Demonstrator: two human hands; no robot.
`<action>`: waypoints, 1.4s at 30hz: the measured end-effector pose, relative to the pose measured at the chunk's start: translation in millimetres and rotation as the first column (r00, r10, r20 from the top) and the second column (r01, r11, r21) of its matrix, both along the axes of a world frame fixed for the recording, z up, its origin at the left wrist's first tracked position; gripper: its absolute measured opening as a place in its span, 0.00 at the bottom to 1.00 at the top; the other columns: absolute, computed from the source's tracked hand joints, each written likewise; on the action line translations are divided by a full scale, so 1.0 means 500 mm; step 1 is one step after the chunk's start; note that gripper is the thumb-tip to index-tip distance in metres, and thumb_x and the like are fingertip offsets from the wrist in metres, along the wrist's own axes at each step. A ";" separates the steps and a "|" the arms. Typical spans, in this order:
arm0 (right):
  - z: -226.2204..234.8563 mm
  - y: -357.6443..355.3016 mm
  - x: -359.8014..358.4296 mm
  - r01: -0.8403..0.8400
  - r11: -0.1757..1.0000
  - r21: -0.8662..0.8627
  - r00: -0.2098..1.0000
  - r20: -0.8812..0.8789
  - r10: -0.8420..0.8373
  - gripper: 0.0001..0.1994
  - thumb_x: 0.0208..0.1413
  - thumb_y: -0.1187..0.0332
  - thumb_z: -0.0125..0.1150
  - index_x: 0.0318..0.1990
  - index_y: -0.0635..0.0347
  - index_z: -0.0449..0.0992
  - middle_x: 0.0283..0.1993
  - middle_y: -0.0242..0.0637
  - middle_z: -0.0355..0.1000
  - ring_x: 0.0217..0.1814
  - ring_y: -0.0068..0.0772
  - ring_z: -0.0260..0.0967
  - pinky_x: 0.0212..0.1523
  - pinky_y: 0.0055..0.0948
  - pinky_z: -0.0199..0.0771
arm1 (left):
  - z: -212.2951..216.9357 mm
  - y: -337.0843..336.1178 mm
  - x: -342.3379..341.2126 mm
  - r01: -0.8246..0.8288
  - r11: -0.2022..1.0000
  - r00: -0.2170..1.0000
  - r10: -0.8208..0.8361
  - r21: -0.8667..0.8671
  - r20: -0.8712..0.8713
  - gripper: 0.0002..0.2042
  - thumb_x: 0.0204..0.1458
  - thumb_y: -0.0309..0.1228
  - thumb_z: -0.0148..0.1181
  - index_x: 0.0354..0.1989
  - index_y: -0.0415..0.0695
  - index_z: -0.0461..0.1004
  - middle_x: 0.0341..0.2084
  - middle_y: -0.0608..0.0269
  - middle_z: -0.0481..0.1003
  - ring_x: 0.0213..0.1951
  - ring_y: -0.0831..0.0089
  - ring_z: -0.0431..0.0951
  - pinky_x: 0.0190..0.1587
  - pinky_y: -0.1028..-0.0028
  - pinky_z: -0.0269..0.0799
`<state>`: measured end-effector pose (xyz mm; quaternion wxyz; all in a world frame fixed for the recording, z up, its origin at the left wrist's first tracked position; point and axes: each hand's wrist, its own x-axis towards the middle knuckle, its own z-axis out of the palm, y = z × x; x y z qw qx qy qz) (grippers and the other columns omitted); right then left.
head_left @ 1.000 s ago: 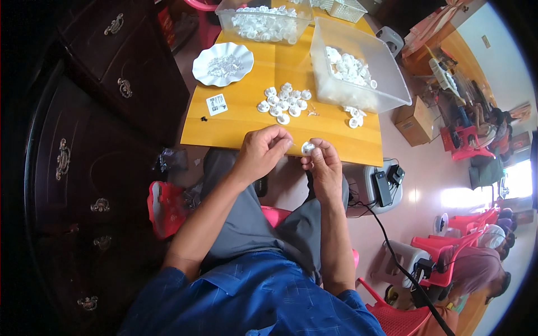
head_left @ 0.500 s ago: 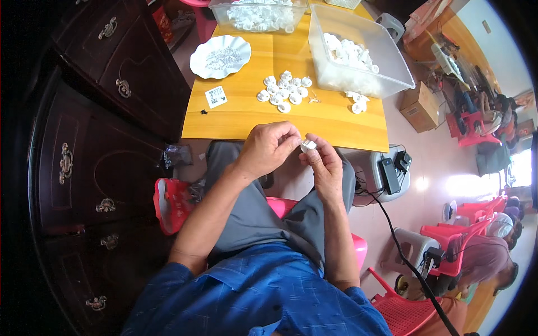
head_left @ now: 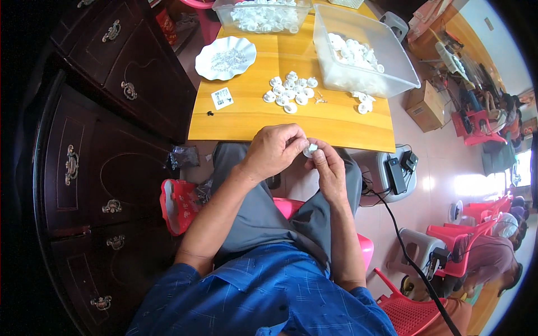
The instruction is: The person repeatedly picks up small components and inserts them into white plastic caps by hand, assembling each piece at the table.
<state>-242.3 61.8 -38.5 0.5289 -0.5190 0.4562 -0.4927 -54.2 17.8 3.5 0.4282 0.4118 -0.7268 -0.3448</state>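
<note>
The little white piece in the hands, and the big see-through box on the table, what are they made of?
The small white piece, pinched between the left hand and the right hand, looks like moulded plastic: evenly white, smooth. The clear box is probably plastic too: thin, slightly cloudy walls with rounded corners.

Small white plastic cap (head_left: 310,149), smooth and faintly glossy. Table (head_left: 336,120): yellow wood, lacquered with a sheen. Two clear plastic bins (head_left: 364,84), glossy. White scalloped dish (head_left: 224,57), glazed-looking. Dark cabinet (head_left: 106,140): polished carved wood, tarnished metal pulls. Trousers (head_left: 252,213): matt grey cloth. Chair (head_left: 291,204): pink plastic.
</note>
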 end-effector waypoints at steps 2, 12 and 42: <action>0.002 0.000 0.000 -0.002 1.000 0.002 1.000 0.009 0.002 0.19 0.74 0.62 0.52 0.62 0.66 0.75 0.45 0.29 0.75 0.39 0.18 0.69 0.44 0.20 0.70 | -0.001 0.000 0.000 -0.001 1.000 1.000 0.001 0.005 0.009 0.06 0.59 0.27 0.65 0.34 0.36 0.78 0.25 0.56 0.80 0.26 0.70 0.79 0.31 0.69 0.74; 0.003 0.000 0.001 0.013 1.000 -0.003 1.000 0.012 -0.013 0.18 0.74 0.62 0.53 0.61 0.66 0.75 0.44 0.28 0.75 0.38 0.18 0.68 0.44 0.20 0.69 | -0.001 0.001 0.001 -0.030 0.999 0.997 0.031 -0.024 0.067 0.06 0.57 0.27 0.65 0.33 0.36 0.79 0.24 0.55 0.81 0.27 0.68 0.81 0.32 0.68 0.74; -0.008 0.004 0.013 -0.036 0.998 -0.052 0.999 0.005 0.037 0.16 0.73 0.63 0.54 0.59 0.64 0.76 0.47 0.28 0.75 0.39 0.18 0.68 0.44 0.20 0.71 | 0.008 0.002 0.006 -0.029 0.998 0.995 0.034 -0.055 0.096 0.09 0.54 0.29 0.69 0.27 0.39 0.77 0.19 0.56 0.77 0.20 0.66 0.76 0.26 0.66 0.69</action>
